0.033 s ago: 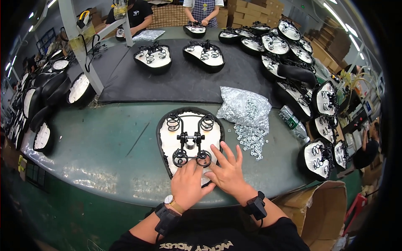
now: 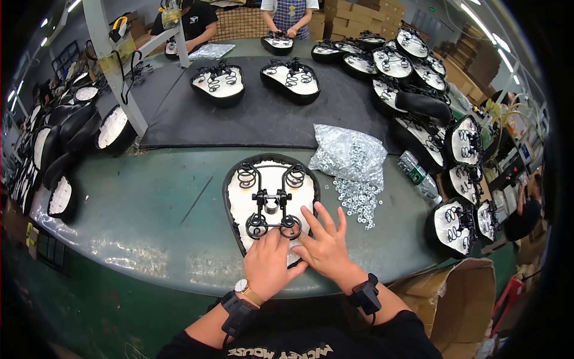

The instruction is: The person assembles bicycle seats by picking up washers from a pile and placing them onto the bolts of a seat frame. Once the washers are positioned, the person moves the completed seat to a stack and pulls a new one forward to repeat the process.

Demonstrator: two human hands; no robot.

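An upturned bicycle saddle [image 2: 272, 185] lies on the green table [image 2: 149, 215] right in front of me. Its underside is white with a black rim, and it carries black coil springs and a wire frame with a clamp. My left hand [image 2: 269, 263] covers the saddle's narrow near end, fingers curled onto the wire loops there. My right hand [image 2: 326, 242] lies flat beside it on the saddle's near right part, fingers spread and gripping nothing.
A clear bag of metal washers [image 2: 350, 155], a loose pile of washers [image 2: 359, 200] and a plastic bottle [image 2: 418, 176] lie to the right. More saddles sit on the black mat [image 2: 251, 125] and along both table sides. Two people [image 2: 290, 15] work opposite. A cardboard box [image 2: 460, 299] stands lower right.
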